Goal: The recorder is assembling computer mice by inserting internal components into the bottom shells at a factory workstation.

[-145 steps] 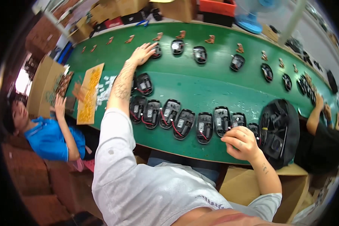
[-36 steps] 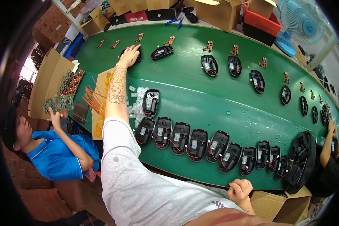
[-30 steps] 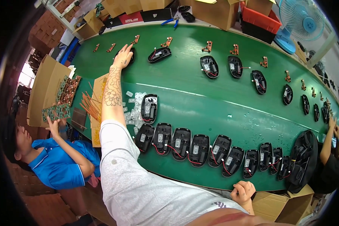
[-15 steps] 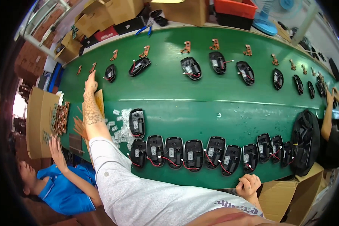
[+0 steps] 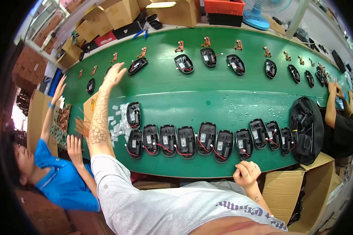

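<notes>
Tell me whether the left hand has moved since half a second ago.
Yes: the left hand has moved rightward, closer to the blue pliers.

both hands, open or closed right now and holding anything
Left hand: open, fingers extended, nothing seen in its grip.
Right hand: loosely closed, fingers curled; nothing shows in it, but the inside is hidden.

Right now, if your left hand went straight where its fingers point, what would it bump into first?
Probably the slanted black shell just ahead of the left hand. How high the hand hovers is unclear, so it might pass over towards the copper-coloured board.
</notes>
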Demonstrator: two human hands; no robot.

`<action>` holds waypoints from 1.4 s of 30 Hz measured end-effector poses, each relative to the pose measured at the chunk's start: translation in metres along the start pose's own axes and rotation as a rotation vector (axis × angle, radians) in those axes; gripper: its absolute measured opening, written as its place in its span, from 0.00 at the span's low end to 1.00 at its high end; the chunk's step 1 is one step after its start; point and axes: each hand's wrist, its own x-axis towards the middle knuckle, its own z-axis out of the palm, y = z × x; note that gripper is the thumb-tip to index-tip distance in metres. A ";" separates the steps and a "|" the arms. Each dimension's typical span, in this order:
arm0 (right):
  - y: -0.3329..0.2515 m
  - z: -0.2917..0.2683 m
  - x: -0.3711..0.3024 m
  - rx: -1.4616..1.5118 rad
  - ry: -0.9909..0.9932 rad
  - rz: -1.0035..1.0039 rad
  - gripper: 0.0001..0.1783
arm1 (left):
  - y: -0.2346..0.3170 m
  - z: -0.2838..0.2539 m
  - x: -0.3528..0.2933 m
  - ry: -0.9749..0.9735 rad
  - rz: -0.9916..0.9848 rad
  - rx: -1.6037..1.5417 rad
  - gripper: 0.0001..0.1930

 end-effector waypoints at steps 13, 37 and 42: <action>0.000 -0.010 0.003 0.317 0.100 0.145 0.11 | 0.165 0.001 -0.029 -0.080 -0.078 0.063 0.27; 0.078 -0.051 0.028 -0.380 -0.362 0.627 0.39 | 0.315 0.010 -0.294 0.161 -0.300 0.082 0.34; 0.076 -0.052 0.030 -0.421 -0.406 0.617 0.40 | 0.328 0.017 -0.283 0.199 -0.253 0.011 0.36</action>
